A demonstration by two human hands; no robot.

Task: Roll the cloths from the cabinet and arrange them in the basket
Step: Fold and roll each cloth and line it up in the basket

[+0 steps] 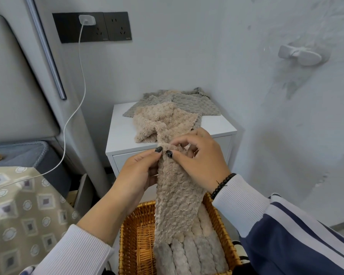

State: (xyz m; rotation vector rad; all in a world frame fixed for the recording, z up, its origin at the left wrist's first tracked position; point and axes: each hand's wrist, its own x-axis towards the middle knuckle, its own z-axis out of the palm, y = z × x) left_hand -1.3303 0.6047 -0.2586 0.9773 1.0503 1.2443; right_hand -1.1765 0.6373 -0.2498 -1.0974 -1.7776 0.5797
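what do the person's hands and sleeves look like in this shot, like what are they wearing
Both thumbnails carry dark, glittery polish. The left hand comes out of a white ribbed cuff. The right hand has a black beaded bracelet at the wrist, then a white ribbed cuff and a navy sleeve with white stripes.

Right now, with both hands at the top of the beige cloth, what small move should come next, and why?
Probably begin rolling the top edge downward. Both the left hand and the right hand pinch the upper end of the beige cloth, which hangs flat and unrolled over the basket, where rolled cloths already lie side by side.
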